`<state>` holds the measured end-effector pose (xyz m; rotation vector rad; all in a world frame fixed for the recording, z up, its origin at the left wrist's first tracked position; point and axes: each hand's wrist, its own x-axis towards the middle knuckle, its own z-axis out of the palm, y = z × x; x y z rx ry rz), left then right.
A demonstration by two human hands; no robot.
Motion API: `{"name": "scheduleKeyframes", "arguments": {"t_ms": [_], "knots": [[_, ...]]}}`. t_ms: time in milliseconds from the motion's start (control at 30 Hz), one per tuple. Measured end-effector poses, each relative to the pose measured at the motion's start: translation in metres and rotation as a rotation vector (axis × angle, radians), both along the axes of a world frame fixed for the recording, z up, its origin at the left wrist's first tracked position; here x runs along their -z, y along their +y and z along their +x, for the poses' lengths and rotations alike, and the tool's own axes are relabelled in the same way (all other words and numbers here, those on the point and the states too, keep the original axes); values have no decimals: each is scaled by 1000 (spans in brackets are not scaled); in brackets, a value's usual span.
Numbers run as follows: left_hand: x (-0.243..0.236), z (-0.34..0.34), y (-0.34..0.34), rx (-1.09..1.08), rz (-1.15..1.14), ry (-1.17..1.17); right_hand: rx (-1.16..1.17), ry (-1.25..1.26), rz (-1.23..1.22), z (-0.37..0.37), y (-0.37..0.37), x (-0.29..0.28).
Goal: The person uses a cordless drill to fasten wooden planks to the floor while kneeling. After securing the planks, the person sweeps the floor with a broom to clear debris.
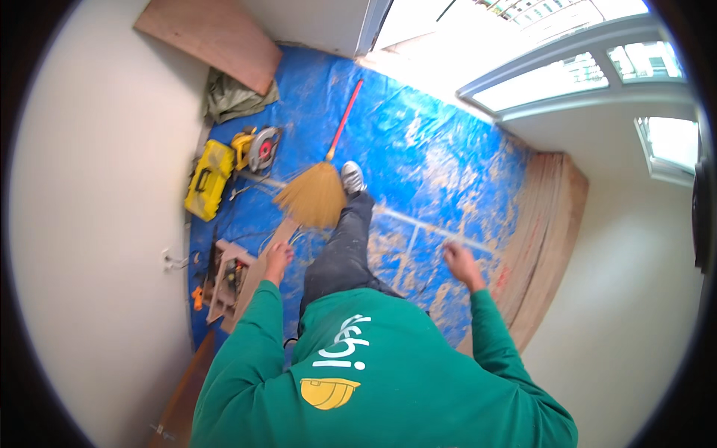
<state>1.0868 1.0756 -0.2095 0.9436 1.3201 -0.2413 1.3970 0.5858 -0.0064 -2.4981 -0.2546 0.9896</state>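
Observation:
My left hand [279, 255] hangs with fingers curled and nothing visible in it, above a wooden plank [254, 297]. My right hand [457, 257] is loosely closed, nothing visible in it, over the dusty blue sheet [414, 145]. A straw broom [310, 194] with a red handle [347, 112] lies on the sheet beside my sneaker [352, 175]. At left are a yellow toolbox [206, 181] and a yellow circular saw [261, 149]. Wooden offcuts and small tools [228, 276] lie below them.
A wooden board [209, 41] and crumpled drab cloth [231, 101] are at the back left. Stacked panels [545, 216] line the right wall [609, 261]. Pale strips [422, 224] cross the sheet. A bright opening [418, 30] and windows [538, 82] are at the upper right.

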Motion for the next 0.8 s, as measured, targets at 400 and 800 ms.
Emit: {"name": "scheduleKeyframes", "arguments": {"t_ms": [400, 800], "knots": [[-42, 285, -2, 196, -134, -132, 201, 453, -278, 219, -21, -40], [-104, 449, -62, 425, 235, 196, -841, 125, -230, 559, 295, 126]]}}
